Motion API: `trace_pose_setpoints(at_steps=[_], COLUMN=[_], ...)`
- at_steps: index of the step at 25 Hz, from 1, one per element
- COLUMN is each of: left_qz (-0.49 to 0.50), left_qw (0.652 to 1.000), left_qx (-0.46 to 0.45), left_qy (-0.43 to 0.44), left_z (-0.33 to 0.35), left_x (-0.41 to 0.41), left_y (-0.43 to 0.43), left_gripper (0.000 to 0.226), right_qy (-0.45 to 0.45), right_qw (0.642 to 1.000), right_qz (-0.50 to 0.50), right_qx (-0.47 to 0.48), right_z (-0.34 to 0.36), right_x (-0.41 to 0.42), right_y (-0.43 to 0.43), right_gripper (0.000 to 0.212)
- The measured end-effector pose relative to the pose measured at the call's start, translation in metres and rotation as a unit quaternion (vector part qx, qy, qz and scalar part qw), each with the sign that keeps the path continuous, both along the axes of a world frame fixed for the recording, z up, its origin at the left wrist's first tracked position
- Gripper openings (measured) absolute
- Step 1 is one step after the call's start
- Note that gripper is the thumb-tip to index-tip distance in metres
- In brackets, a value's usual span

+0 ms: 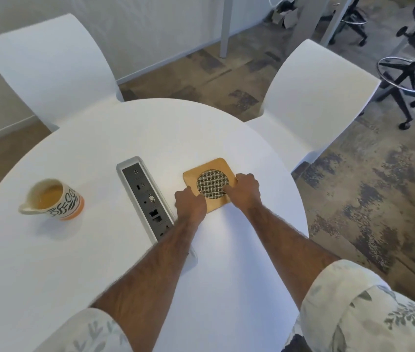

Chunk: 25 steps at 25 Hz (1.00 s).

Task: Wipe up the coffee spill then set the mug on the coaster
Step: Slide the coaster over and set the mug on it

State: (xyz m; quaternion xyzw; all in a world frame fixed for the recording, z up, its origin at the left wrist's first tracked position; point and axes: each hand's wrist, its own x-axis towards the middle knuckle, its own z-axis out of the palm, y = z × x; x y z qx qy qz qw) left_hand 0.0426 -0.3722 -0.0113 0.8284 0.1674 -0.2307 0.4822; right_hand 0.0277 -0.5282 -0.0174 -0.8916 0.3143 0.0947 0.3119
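A square tan coaster (202, 169) with a round woven mesh centre lies flat on the round white table (74, 262), right of the middle. My left hand (190, 202) grips its near left corner. My right hand (245, 190) holds its right edge, thumb on the mesh. A cream mug (53, 199) with black lettering and an orange base band stands upright at the table's left, holding light brown coffee, its handle toward me. I see no spill and no cloth on the table.
A grey recessed power and data socket strip (145, 196) runs between the mug and the coaster. Two white chairs (56, 67) (313, 97) stand at the far side. Black office chairs (409, 80) stand on the carpet at right.
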Motion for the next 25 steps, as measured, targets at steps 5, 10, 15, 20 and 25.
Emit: trace_pose_setpoints(at_steps=[5, 10, 15, 20, 25], left_qz=[0.050, 0.098, 0.164, 0.201, 0.225], left_qw=[0.996, 0.990, 0.982, 0.978, 0.971], left_qx=[-0.071, -0.102, -0.079, -0.006, 0.043], left_qy=[0.036, 0.012, -0.041, -0.056, -0.065], left_z=[-0.003, 0.015, 0.025, 0.018, 0.009], left_x=[-0.009, -0.027, -0.052, -0.070, -0.077], left_y=[0.006, 0.029, 0.110, 0.215, 0.290], left_gripper=[0.031, 0.029, 0.039, 0.045, 0.045], right_qy=[-0.012, -0.055, -0.080, -0.052, -0.012], right_qw=[0.997, 0.978, 0.978, 0.984, 0.987], right_qz=[-0.067, -0.153, -0.104, -0.032, 0.030], right_qx=[0.024, 0.130, 0.165, 0.168, 0.158], right_z=[-0.007, 0.005, 0.028, 0.029, 0.018], right_x=[-0.029, -0.056, -0.060, -0.060, -0.048], right_y=[-0.001, 0.018, 0.096, 0.201, 0.278], right_gripper=[0.047, 0.035, 0.030, 0.026, 0.024])
